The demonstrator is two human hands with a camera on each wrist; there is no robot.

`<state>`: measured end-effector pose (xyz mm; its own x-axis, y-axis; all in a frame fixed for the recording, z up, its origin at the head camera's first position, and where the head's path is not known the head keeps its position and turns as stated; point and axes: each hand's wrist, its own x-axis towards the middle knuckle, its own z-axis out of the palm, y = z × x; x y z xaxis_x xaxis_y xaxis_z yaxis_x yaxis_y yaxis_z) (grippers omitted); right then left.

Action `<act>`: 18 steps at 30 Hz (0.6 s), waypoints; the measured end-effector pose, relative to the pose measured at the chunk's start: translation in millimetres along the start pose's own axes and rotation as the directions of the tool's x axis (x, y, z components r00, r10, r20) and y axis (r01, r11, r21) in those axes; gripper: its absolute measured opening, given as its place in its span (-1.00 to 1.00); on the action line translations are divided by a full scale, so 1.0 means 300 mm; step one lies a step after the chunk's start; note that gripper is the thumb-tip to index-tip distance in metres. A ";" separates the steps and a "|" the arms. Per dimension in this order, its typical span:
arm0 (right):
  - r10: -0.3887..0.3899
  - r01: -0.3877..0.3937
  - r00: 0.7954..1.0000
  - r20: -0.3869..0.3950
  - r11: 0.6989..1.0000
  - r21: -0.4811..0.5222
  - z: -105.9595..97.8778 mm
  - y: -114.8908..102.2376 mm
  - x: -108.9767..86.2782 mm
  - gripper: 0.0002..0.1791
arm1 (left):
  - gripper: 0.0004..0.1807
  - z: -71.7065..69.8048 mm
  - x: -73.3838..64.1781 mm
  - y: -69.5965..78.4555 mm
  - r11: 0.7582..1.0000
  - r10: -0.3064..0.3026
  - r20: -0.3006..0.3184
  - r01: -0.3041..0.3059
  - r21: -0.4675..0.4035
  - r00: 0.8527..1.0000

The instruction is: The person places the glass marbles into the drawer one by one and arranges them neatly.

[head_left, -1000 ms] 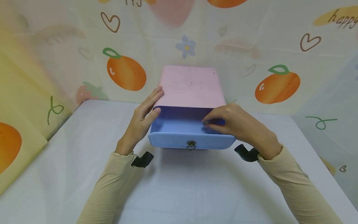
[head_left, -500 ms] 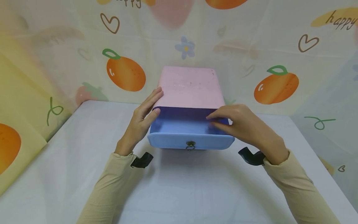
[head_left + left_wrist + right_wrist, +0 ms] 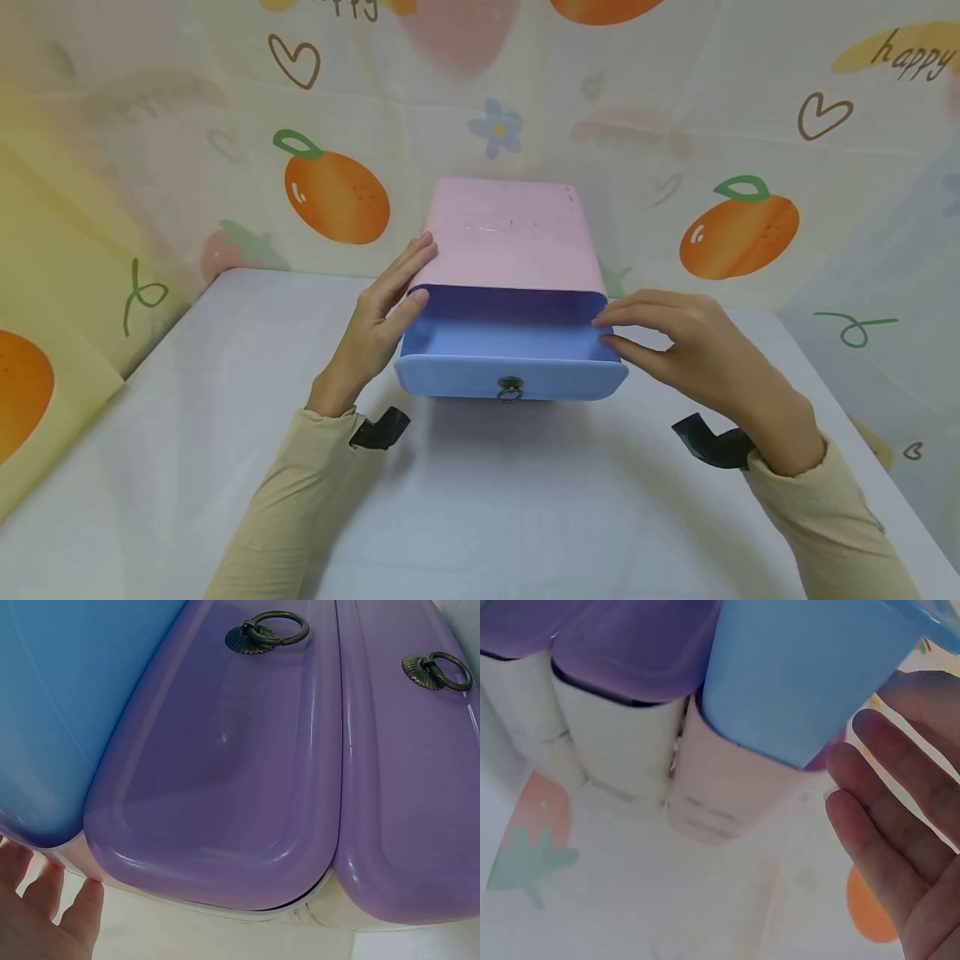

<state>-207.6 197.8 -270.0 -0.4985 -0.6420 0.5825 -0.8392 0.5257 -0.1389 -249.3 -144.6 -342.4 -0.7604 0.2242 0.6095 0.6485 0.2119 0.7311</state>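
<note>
A pink-topped drawer unit (image 3: pixel 517 233) stands on the table with its top blue drawer (image 3: pixel 450 379) pulled out. A dark metal ring pull (image 3: pixel 511 389) hangs on the drawer's front. My left hand (image 3: pixel 375 321) rests along the unit's left side, fingers extended and thumb near the opening. At the drawer's right edge is my right hand (image 3: pixel 690 350), its fingers slightly bent and apart with nothing seen between them. The right wrist view shows these fingers (image 3: pixel 885 787) beside the blue drawer wall (image 3: pixel 802 682). Part of the drawer floor is hidden behind its front.
Two purple drawers (image 3: pixel 217 750), both pushed in and fitted with ring pulls (image 3: pixel 281 628), sit below the blue one. White cloth covers the table (image 3: pixel 480 508). Behind the unit hangs a printed backdrop (image 3: pixel 637 83) with oranges and hearts.
My right hand pinched a small dark object inside the drawer, then its fingers parted and it moved right to the drawer's edge; the object is out of sight. My left hand stays put.
</note>
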 end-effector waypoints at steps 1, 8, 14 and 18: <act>0.009 -0.009 1.000 -0.002 1.000 -0.003 -0.003 0.000 -0.007 -0.58 | -0.45 0.000 0.000 -0.001 1.000 0.000 -0.001 0.000 -0.001 1.000; 0.015 -0.016 0.999 -0.033 0.999 -0.028 -0.023 0.011 -0.050 -0.74 | -0.45 0.000 0.001 -0.003 1.000 -0.005 -0.002 0.005 -0.005 1.000; 0.050 -0.053 0.996 -0.069 0.998 -0.042 -0.030 0.021 -0.086 -0.39 | -0.45 -0.003 0.003 -0.001 1.000 -0.010 0.000 0.010 0.004 1.000; 0.055 -0.058 0.995 -0.082 0.998 -0.034 -0.032 0.034 -0.106 -0.40 | -0.45 -0.003 0.004 -0.001 1.000 -0.016 0.004 0.016 0.008 1.000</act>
<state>-198.3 228.8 -282.2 -0.5248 -0.5640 0.6375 -0.8008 0.5812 -0.1450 -250.5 -145.2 -341.5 -0.7708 0.2248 0.5961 0.6362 0.2235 0.7384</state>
